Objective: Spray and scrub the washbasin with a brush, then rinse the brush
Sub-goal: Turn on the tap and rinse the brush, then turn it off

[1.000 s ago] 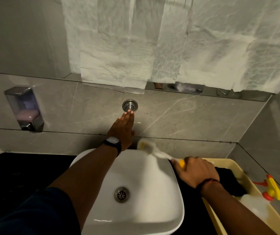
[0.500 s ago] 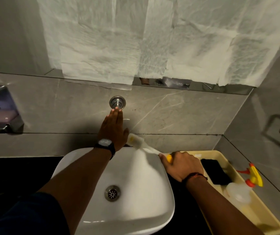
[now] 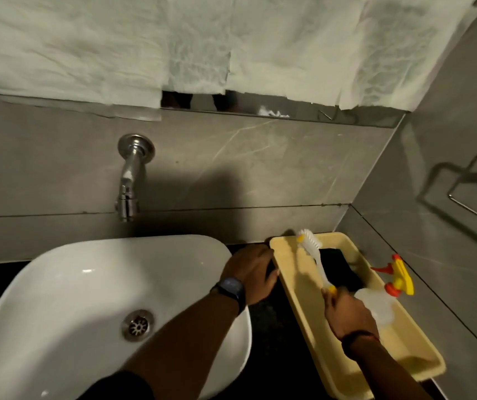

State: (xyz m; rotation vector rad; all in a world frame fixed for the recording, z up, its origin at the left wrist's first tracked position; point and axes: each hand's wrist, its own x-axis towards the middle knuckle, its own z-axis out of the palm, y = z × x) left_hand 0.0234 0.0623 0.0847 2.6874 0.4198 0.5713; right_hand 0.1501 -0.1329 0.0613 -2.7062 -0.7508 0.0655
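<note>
Risk: our right hand [image 3: 347, 311] has its grip closed on the brush [image 3: 316, 259] by the very end of the handle, head hanging over the yellow tray [image 3: 298, 287], so wet bristles could drip or clip the spray bottle [image 3: 387, 295]. Left hand [image 3: 253, 272] rests curled at the tray's edge on the bench, holding nothing we can see. Brush is white with a yellow accent, bristles intact; washbasin [image 3: 87, 284] looks clean, tap [image 3: 129, 180] not running.

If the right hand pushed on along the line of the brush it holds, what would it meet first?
Probably the far rim of the yellow tray, then the grey wall; the right hand aims the brush that way. Depth is unclear.
</note>
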